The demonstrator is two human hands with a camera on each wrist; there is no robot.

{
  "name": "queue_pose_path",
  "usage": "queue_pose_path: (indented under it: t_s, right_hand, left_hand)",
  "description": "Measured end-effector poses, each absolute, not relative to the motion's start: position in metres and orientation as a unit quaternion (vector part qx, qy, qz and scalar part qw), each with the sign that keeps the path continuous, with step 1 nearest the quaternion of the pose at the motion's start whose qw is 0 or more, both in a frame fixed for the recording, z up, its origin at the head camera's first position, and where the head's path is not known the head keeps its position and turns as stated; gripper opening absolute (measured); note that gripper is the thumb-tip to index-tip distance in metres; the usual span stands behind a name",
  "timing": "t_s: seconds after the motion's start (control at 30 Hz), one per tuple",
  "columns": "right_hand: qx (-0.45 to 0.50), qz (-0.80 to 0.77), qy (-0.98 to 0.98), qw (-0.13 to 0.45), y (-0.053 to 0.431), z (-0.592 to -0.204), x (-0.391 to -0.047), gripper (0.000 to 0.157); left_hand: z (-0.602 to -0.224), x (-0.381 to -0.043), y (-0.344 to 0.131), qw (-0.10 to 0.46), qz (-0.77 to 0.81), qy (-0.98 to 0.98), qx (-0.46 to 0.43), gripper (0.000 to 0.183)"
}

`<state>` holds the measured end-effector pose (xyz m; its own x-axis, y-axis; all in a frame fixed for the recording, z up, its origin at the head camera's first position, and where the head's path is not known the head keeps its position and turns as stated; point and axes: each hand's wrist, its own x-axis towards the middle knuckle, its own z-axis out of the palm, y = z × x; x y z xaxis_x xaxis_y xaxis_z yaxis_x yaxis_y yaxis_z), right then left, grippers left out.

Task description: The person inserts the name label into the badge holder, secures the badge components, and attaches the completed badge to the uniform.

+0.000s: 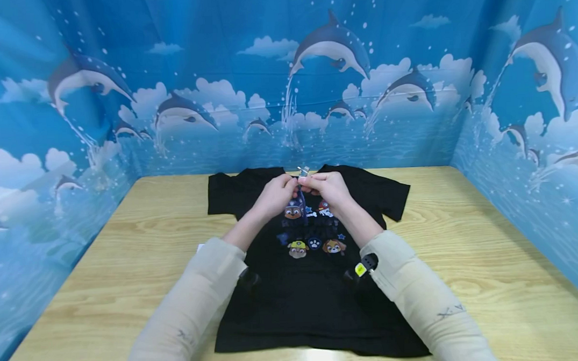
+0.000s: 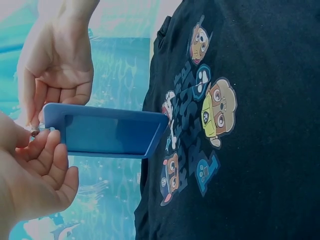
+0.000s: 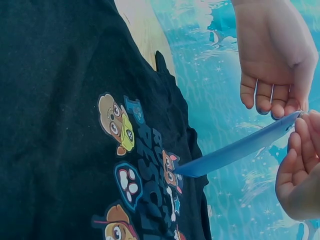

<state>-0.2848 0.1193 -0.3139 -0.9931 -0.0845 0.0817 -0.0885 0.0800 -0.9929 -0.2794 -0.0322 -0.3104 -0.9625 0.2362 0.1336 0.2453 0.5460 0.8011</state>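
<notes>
cream sleeves come in from the near edge, pushed back to bare the person's forearms, and a black strap with a yellow tag sits by the right cuff. beneath the arms a black t-shirt lies spread on a table of pale wood grain, its hem towards the person and its short sleeves at the far side. cartoon dog faces, a paw badge and stars are printed on its chest.

over that print the left hand and the right hand meet, thumbs and fingertips pinching a small metal clip between them; exactly which part each one pinches is hidden. the other fingers of both hands curve loosely. a blue card holder, a flat rectangle with a raised rim, hangs from the pinched end, below the fingertips and in front of the shirt's print; whether its lower end touches the cloth cannot be told.

beyond the table stands a blue curtain with leaping dolphins, white clouds and sea.
</notes>
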Motion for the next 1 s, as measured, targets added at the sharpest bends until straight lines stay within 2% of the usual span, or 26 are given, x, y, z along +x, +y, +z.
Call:
queue_pose_path:
  t_s: [0.43, 0.67, 1.0]
  right_hand:
    - [0.026, 0.721, -0.692, -0.005, 0.111, -0.314, -0.280, 0.009]
    - [0.022, 0.683, -0.730, 0.010, 0.106, -0.312, -0.278, 0.027]
    - [0.023, 0.609, -0.792, 0.025, 0.102, -0.306, -0.273, 0.028]
  left_hand:
    - [-0.308, -0.277, -0.032, 0.059, -0.479, -0.868, -0.118, 0.024]
    - [-0.310, -0.277, -0.033, 0.061, -0.484, -0.868, -0.098, 0.023]
    - [-0.311, -0.276, -0.033, 0.072, -0.481, -0.869, -0.093, 0.023]
